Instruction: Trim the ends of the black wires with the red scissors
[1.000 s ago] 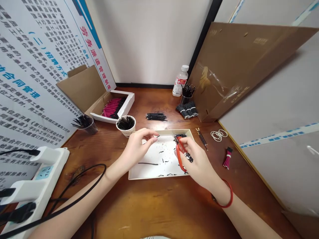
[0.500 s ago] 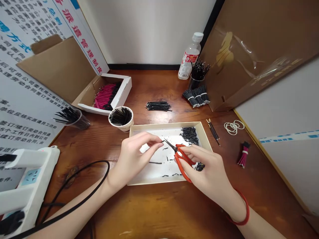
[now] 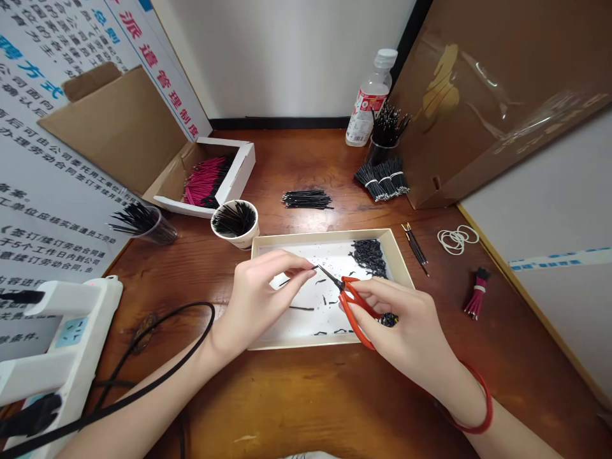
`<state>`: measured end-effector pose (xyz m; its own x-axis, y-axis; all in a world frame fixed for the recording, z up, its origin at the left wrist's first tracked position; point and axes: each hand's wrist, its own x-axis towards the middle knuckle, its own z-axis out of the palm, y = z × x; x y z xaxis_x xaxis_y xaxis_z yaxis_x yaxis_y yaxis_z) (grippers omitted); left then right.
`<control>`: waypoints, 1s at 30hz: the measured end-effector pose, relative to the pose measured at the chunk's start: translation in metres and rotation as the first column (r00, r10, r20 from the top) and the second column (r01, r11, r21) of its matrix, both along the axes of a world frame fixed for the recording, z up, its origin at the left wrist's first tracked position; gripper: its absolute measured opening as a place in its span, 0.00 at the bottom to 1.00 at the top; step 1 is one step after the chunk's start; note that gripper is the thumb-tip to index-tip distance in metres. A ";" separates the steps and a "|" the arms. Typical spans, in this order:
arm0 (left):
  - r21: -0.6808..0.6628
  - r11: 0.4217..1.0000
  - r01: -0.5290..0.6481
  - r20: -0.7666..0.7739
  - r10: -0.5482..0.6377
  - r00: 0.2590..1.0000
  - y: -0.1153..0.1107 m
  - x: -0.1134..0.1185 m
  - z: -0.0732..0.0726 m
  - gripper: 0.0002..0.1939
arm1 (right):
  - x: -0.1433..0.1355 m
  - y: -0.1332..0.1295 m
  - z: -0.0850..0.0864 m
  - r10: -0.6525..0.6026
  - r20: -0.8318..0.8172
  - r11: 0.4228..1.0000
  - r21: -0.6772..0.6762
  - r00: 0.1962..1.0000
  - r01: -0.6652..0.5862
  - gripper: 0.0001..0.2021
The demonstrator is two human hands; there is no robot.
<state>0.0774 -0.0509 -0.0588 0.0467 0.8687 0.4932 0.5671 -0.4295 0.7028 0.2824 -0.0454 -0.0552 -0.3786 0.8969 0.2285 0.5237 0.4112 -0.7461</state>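
Observation:
Over a shallow white-lined box (image 3: 329, 237), my left hand (image 3: 265, 290) pinches the end of a thin black wire (image 3: 314, 267) between thumb and fingertips. Most of the wire is hidden behind the fingers. My right hand (image 3: 404, 322) is closed around red-handled scissors (image 3: 356, 324), whose pointed blades reach left to the wire's tip by my left fingertips. Whether the blades touch the wire is too small to tell. Inside the box, a heap of short black pieces (image 3: 369, 256) lies at the far right, with several loose bits scattered on the bottom.
Behind the box lie loose black wires (image 3: 307, 199) and a paper cup (image 3: 243, 241) of black strands. At back right are banded wire bundles (image 3: 381, 180) and a bottle (image 3: 366, 105). Rubber bands (image 3: 458, 240) lie right. A power strip (image 3: 79, 357) and black cable (image 3: 167, 313) are left.
The whole view has shifted slightly. Both hands keep nearly the same pose, with the scissors' tips still close to the left fingertips.

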 end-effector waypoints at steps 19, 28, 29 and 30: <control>0.002 1.000 0.030 0.026 -0.030 0.999 0.001 -0.001 0.001 0.02 | 0.001 0.000 -0.001 0.006 0.012 1.000 0.021 1.000 -0.006 0.03; 0.019 0.999 0.051 0.033 -0.051 0.998 0.001 -0.001 0.001 0.03 | -0.001 -0.001 -0.002 -0.003 0.006 0.999 0.053 1.000 0.002 0.02; 0.021 0.998 0.058 0.037 -0.059 0.998 0.001 -0.001 0.001 0.03 | 0.000 -0.001 -0.002 -0.002 0.008 0.999 0.052 1.000 0.001 0.02; 0.024 0.998 0.065 0.041 -0.066 0.997 0.001 -0.002 0.001 0.03 | 0.000 -0.001 -0.002 0.000 0.010 0.999 0.049 1.000 0.000 0.02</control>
<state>0.0758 -0.0500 -0.0580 0.0818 0.8529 0.5157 0.5077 -0.4809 0.7149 0.2820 -0.0463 -0.0570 -0.3809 0.8847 0.2685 0.5310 0.4471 -0.7198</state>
